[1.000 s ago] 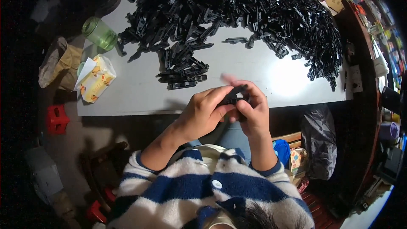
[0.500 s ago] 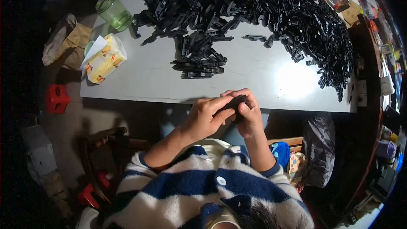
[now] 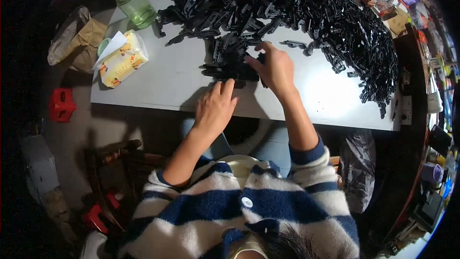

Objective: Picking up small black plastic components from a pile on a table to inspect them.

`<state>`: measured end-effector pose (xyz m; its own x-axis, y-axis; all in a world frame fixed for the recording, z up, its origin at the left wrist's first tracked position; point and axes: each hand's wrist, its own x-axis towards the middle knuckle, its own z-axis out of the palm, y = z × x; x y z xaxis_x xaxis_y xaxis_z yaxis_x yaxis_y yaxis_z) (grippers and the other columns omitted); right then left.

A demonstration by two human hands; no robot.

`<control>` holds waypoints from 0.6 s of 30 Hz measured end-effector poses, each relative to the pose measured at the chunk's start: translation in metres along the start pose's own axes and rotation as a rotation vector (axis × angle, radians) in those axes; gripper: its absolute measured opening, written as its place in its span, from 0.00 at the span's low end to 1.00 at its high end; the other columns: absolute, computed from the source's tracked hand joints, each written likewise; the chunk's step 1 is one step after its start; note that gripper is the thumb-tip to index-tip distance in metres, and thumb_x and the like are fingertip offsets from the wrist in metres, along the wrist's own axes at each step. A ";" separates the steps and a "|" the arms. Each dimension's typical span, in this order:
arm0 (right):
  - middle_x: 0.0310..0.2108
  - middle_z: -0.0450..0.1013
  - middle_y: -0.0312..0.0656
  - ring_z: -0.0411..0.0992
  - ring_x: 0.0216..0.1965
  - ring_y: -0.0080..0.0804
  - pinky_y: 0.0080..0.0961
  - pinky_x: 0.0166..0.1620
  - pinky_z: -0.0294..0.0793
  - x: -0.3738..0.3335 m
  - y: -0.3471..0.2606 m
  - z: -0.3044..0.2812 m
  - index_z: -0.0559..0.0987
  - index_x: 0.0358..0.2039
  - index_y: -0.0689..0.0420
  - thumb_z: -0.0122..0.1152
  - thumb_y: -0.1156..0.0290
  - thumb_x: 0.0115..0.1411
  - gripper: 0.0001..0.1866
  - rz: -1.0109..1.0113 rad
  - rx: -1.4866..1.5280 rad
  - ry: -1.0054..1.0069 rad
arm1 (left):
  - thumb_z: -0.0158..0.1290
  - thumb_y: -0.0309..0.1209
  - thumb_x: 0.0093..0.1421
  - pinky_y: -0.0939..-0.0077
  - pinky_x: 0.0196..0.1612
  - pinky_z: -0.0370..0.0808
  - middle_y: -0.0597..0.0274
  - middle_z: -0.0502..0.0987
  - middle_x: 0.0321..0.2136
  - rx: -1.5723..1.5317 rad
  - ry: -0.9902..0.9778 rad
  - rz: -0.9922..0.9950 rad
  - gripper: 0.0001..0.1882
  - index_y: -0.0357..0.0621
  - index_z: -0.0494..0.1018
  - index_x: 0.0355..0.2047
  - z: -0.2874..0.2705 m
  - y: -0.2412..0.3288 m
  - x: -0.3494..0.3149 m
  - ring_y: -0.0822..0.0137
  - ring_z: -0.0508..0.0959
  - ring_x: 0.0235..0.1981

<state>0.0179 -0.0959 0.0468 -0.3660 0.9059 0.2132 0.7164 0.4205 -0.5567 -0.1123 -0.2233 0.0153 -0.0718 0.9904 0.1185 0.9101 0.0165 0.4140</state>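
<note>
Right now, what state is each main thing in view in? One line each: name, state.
Left hand, palm down, fingers extended
Right hand, fingers curled; grip unclear
Black parts, mostly heaped loosely
Green jar, no lid visible
Tissue pack, white sheet against it
Paper bag, open, creased
Red stool, standing on floor
Grey bag, crumpled

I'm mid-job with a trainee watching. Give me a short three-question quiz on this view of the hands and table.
1. Compare the left hand and the right hand: which reaches farther over the table?
A) left
B) right
C) both equally

2. True or false: the tissue pack lies nearer the camera wearer than the jar does.

3. Fill in the colour: the big pile of parts spread across the table is mostly ____.

Key:
1. B
2. True
3. black
</note>
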 end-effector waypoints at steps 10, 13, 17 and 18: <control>0.15 0.69 0.40 0.66 0.16 0.26 0.21 0.22 0.64 -0.002 0.014 0.000 0.76 0.29 0.61 0.62 0.69 0.49 0.10 0.076 0.203 0.111 | 0.55 0.28 0.51 0.58 0.34 0.70 0.52 0.68 0.32 -0.004 -0.038 -0.086 0.17 0.44 0.62 0.39 -0.013 -0.009 -0.003 0.50 0.72 0.34; 0.16 0.66 0.29 0.59 0.17 0.13 0.12 0.20 0.54 -0.022 0.016 -0.017 0.76 0.29 0.64 0.58 0.71 0.55 0.08 0.258 0.709 0.044 | 0.56 0.27 0.50 0.59 0.34 0.70 0.53 0.67 0.32 0.024 0.028 -0.040 0.16 0.44 0.62 0.37 -0.014 -0.014 -0.004 0.51 0.72 0.35; 0.17 0.65 0.30 0.60 0.17 0.13 0.11 0.20 0.55 -0.051 0.011 -0.026 0.76 0.32 0.62 0.56 0.70 0.57 0.08 0.365 0.979 -0.015 | 0.56 0.26 0.49 0.58 0.36 0.71 0.55 0.68 0.33 -0.020 -0.062 0.003 0.15 0.44 0.63 0.36 -0.021 -0.015 -0.001 0.53 0.71 0.37; 0.16 0.65 0.31 0.60 0.16 0.14 0.11 0.19 0.55 -0.056 0.007 -0.025 0.76 0.33 0.62 0.55 0.69 0.57 0.09 0.379 1.081 -0.069 | 0.56 0.25 0.48 0.58 0.35 0.70 0.55 0.68 0.34 -0.059 -0.065 0.027 0.16 0.45 0.63 0.36 -0.023 -0.015 -0.001 0.53 0.71 0.36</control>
<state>0.0582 -0.1425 0.0516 -0.2915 0.9461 -0.1411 -0.0852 -0.1726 -0.9813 -0.1352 -0.2278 0.0298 -0.0194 0.9972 0.0724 0.8855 -0.0165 0.4644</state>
